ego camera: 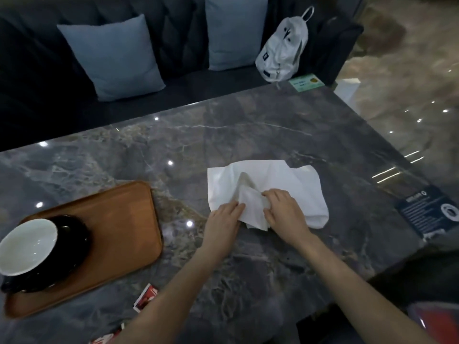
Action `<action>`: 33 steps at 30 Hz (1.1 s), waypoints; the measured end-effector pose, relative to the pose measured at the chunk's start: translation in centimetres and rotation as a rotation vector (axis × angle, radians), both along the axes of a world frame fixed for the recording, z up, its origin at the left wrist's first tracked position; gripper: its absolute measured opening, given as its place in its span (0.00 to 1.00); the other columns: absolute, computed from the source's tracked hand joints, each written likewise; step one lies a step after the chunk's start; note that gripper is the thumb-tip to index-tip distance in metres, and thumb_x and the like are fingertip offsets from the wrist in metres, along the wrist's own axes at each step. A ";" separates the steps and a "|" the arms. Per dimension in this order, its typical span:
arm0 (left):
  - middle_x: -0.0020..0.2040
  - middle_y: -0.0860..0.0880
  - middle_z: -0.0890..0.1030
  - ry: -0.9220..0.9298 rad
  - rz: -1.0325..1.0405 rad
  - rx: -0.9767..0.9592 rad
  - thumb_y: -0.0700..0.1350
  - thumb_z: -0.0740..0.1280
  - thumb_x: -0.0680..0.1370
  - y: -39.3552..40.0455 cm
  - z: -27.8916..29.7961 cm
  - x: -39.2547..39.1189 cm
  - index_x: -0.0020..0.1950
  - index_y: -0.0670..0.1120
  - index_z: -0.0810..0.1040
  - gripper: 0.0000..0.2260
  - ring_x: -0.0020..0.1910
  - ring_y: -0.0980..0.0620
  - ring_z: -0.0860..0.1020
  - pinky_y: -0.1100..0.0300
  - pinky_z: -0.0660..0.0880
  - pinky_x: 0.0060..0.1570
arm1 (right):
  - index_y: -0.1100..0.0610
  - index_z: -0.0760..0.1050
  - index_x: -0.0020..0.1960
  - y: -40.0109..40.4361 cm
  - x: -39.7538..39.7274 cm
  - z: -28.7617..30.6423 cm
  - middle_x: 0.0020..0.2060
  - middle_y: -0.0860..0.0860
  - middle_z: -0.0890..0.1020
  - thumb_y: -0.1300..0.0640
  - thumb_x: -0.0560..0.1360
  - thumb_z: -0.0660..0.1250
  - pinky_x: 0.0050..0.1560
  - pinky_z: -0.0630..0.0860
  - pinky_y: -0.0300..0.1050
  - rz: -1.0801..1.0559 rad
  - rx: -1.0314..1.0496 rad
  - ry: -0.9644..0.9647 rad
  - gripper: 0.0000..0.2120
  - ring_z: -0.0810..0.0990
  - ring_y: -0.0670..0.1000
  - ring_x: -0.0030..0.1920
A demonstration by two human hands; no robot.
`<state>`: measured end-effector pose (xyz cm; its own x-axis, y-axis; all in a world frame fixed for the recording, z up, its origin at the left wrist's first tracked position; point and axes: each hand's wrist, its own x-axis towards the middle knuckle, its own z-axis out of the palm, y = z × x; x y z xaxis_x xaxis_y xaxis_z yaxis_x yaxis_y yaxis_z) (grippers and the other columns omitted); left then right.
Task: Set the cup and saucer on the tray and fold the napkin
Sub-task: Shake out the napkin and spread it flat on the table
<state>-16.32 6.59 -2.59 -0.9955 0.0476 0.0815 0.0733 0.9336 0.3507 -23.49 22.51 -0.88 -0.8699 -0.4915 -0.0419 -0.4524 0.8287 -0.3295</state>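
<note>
A white napkin (278, 180) lies crumpled on the marble table, right of centre. My left hand (223, 219) presses flat on its near left edge. My right hand (283, 209) pinches a raised fold at its near middle. A brown wooden tray (129, 219) sits at the left. On it stands a black cup (27, 247) with a white inside, resting on a black saucer (74, 244) near the tray's left end.
The grey marble table (248, 135) ends at a dark sofa with two blue cushions (111, 58) and a white backpack (283, 48). A dark printed card (429, 212) lies at the right edge, a green card (306, 82) at the far corner, red-white packets (145, 297) near me.
</note>
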 end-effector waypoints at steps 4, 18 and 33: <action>0.40 0.46 0.84 0.059 0.068 0.070 0.41 0.61 0.69 -0.2 0.2 -0.5 0.42 0.43 0.83 0.10 0.35 0.45 0.81 0.60 0.77 0.30 | 0.59 0.71 0.63 -0.1 -0.9 -0.5 0.58 0.56 0.76 0.65 0.70 0.63 0.53 0.69 0.49 0.031 0.052 -0.019 0.20 0.72 0.59 0.57; 0.39 0.54 0.79 0.134 0.451 0.843 0.43 0.64 0.76 -3.6 10.4 -0.6 0.41 0.50 0.78 0.06 0.38 0.63 0.75 0.69 0.70 0.38 | 0.61 0.79 0.40 -0.4 -2.5 2.4 0.48 0.55 0.79 0.59 0.73 0.65 0.49 0.73 0.48 0.051 -0.144 0.126 0.07 0.75 0.56 0.51; 0.47 0.41 0.81 0.387 0.912 0.960 0.44 0.62 0.79 -5.4 14.7 1.6 0.50 0.40 0.78 0.09 0.49 0.41 0.78 0.46 0.75 0.49 | 0.55 0.71 0.38 -4.4 -4.2 12.9 0.29 0.45 0.73 0.56 0.79 0.59 0.33 0.65 0.35 0.211 -0.709 -0.253 0.10 0.69 0.41 0.30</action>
<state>-14.76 1.19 12.13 -0.5501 -0.8350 -0.0132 -0.1888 0.1090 0.9760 -27.66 18.08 12.06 -0.7609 -0.6289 0.1600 -0.4179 0.2862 -0.8622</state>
